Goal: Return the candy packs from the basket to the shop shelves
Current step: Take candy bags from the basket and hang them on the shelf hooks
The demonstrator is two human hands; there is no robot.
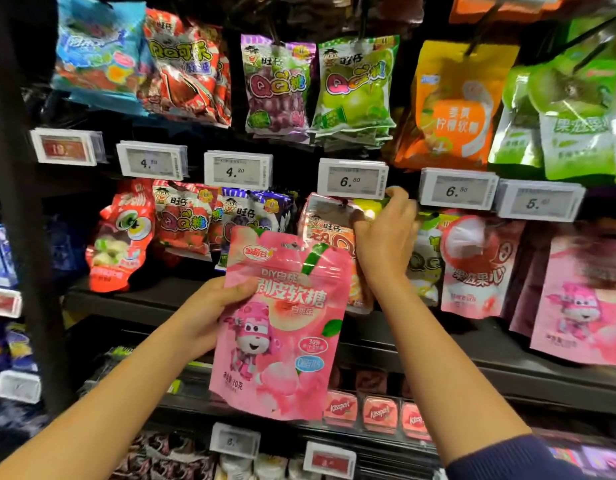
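- Far left of the rack: a red plastic candy bag with a cartoon eyeball (121, 237) hangs on the middle row, then a strawberry-red gummy pack (182, 220) and a purple grape one (251, 216) right beside it. All of them hang off pegs, long side running up and down.
- The left hand (209, 317) pinches a glossy pink peach soft-candy pouch with a cartoon robot on it (282, 327) by its left edge, thumb curled over the front. The pouch is upright, long axis vertical, held out in front of the shelves and touching none of them. No basket anywhere in view, so I can't say what's left in it.
- Just to the right and higher up, the right hand (386, 233) is up at the peg under the white 6.50 price tag (351, 181), fingers curled round the top of an orange-and-white gummy pack (329, 230) hanging there. Looks like it's fiddling with that hook, though I can't tell if it's hanging the pack or shifting it.
- Here's the thing though: the matching pink robot pouches (580, 299) are hanging way over at the far right, past a pink lychee-looking pack (472, 268). So the held pouch's home lies rightward of both hands, and the right hand is the nearer one. My guess is it needs a pass across or a long reach.
- Bottom shelf has small pink tins (379, 412) in a row.
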